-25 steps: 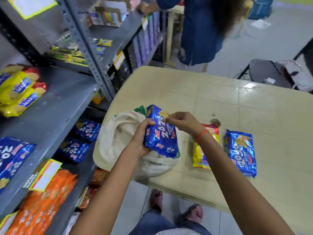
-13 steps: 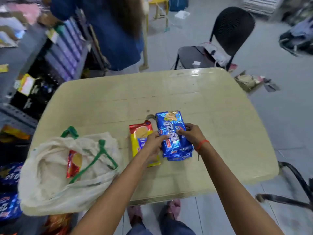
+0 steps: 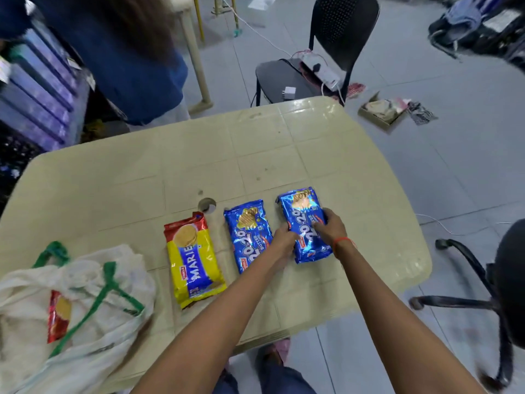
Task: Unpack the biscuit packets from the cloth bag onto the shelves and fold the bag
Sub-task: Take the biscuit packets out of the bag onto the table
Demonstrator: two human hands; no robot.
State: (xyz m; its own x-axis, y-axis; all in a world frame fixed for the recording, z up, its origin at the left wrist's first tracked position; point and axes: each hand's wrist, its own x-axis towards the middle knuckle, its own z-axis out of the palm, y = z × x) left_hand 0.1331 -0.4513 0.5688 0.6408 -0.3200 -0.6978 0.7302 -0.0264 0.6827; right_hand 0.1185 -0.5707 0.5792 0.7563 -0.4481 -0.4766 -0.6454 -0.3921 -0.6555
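Note:
Three biscuit packets lie in a row on the cream plastic table [image 3: 199, 155]: a yellow Marie packet [image 3: 193, 260], a blue 20-20 packet [image 3: 248, 231] in the middle, and a second blue 20-20 packet [image 3: 305, 223] on the right. My left hand [image 3: 284, 237] grips the left edge of that right packet, and my right hand [image 3: 329, 227] holds its right side. The packet rests flat on the table. The white cloth bag [image 3: 93, 282] with green handles sits slumped at the table's near left corner, with a red packet [image 3: 58, 314] showing in its mouth.
A person in a blue top [image 3: 127, 61] stands beyond the table's far left, beside shelves [image 3: 37, 92] of purple boxes. A black chair [image 3: 321, 66] with a power strip stands behind the table. Another black chair [image 3: 494, 294] is close on the right. Clutter lies on the floor.
Both hands carried the blue 20-20 packet from above the cloth bag to the right and set it down beside the other blue packet. My view swung right, away from the shelves.

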